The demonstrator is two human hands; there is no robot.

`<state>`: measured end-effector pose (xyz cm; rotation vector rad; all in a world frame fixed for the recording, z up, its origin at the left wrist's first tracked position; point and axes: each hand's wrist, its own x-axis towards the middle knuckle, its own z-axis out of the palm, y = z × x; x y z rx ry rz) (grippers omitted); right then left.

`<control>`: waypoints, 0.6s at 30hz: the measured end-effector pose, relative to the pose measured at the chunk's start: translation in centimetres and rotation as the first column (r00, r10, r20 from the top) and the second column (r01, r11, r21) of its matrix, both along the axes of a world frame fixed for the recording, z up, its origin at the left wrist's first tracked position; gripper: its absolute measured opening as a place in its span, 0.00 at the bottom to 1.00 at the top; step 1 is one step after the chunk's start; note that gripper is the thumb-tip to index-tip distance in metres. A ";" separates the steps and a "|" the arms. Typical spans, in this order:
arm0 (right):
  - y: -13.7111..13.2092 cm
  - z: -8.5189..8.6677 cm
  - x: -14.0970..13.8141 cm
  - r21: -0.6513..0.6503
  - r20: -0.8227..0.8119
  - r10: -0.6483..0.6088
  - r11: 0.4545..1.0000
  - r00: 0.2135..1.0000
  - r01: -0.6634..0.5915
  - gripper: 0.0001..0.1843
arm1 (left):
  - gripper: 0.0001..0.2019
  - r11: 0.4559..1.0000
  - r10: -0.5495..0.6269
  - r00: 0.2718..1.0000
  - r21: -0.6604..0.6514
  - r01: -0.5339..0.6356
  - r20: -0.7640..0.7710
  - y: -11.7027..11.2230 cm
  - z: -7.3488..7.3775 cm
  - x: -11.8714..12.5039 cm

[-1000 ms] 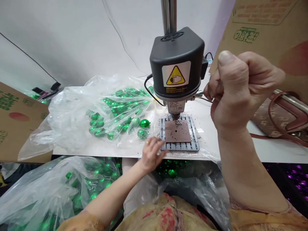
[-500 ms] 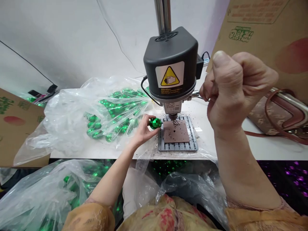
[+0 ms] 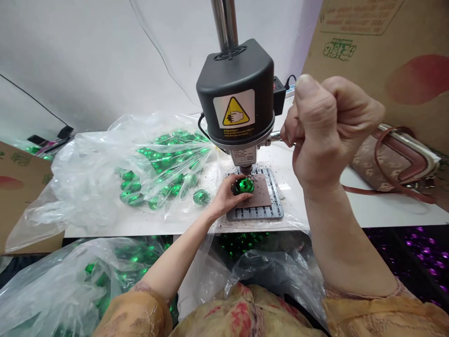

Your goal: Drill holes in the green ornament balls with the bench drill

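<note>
My left hand (image 3: 227,195) pinches a shiny green faceted ball (image 3: 244,186) between thumb and fingers. It holds the ball over the brown square pad (image 3: 264,193), directly beneath the chuck (image 3: 246,169) of a small black drill press (image 3: 234,98). The pad lies on a slotted metal base (image 3: 277,206) strewn with dark specks. At the press's right side, my right hand (image 3: 326,131) is closed in a fist around its feed handle, of which a metal part (image 3: 276,136) shows. The grip end is hidden inside the fist.
A clear plastic bag (image 3: 84,173) of green balls spreads across the left of the white table; one loose ball (image 3: 201,197) lies by my left wrist. Cardboard boxes (image 3: 372,42) flank both sides. A handbag (image 3: 389,159) sits at right. More bagged balls are below the table edge.
My left hand has carried the green ball rightward from beside the base to under the chuck. Another ball now shows left of my wrist. My right hand keeps its closed grip as the view shifts slightly.
</note>
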<state>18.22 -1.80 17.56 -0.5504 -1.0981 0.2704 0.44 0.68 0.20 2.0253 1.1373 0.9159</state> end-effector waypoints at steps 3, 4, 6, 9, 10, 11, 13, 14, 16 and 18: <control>0.0 0.0 0.0 0.004 0.007 -0.010 1.000 1.000 0.010 0.24 | 0.26 0.999 0.029 0.999 -0.018 -0.028 0.037 -0.3 -0.3 0.6; 0.0 0.0 0.0 0.006 0.011 -0.016 1.000 1.000 0.016 0.24 | 0.26 0.999 0.035 0.998 -0.041 -0.033 0.058 -0.4 -0.4 0.8; 0.0 0.0 0.0 0.011 0.021 -0.024 1.000 0.999 0.024 0.23 | 0.26 0.997 0.035 0.995 -0.076 -0.028 0.095 -0.9 -0.5 0.8; 0.1 -0.1 0.0 0.012 0.023 -0.025 1.000 0.999 0.025 0.24 | 0.26 0.997 0.061 0.991 -0.053 -0.055 0.117 -1.4 -0.3 0.9; 0.1 -0.1 0.0 0.019 0.020 -0.023 1.000 1.000 0.023 0.24 | 0.25 0.996 0.081 0.990 -0.035 -0.078 0.112 -1.5 -0.3 1.0; 0.2 -0.1 0.0 0.021 0.017 -0.019 1.000 1.000 0.019 0.24 | 0.25 0.995 0.102 0.990 -0.020 -0.101 0.102 -1.6 -0.2 1.2; 0.3 -0.2 0.0 0.031 0.013 -0.014 0.999 1.000 0.014 0.24 | 0.25 0.992 0.125 0.989 -0.004 -0.126 0.074 -1.6 -0.2 1.6; 0.3 -0.2 0.0 0.031 0.010 -0.013 0.999 1.000 0.013 0.24 | 0.24 0.992 0.125 0.990 -0.005 -0.125 0.062 -1.5 -0.2 1.9; 0.2 -0.1 0.0 0.011 0.006 -0.008 1.000 1.000 0.008 0.24 | 0.24 0.994 0.108 0.992 -0.024 -0.106 0.072 -1.4 -0.4 2.3; 0.1 0.0 0.0 0.003 0.000 -0.004 1.000 1.000 0.004 0.24 | 0.26 0.996 0.085 0.989 -0.046 -0.079 0.120 -1.3 -0.8 2.5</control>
